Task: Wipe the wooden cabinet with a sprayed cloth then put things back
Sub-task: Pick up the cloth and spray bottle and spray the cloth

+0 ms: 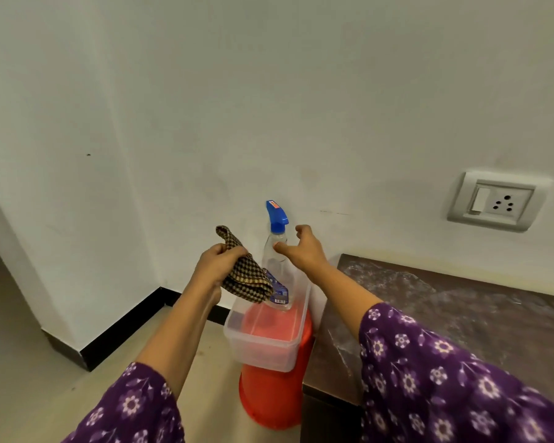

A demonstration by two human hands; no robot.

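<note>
A clear spray bottle (275,260) with a blue trigger head stands upright in the far corner of a clear plastic tub (263,342). My right hand (303,251) hovers just right of the bottle's neck, fingers curled and apart, thumb close to the bottle but holding nothing. My left hand (218,262) grips a folded brown checked cloth (245,273) in front of the bottle's left side. The dark wooden cabinet (435,308) with a glossy top lies at the right, next to the tub.
The tub rests on an upturned red bucket (271,398) standing on the tiled floor, tight against the cabinet's left side. A white wall with black skirting runs behind. A wall socket (496,201) sits above the cabinet.
</note>
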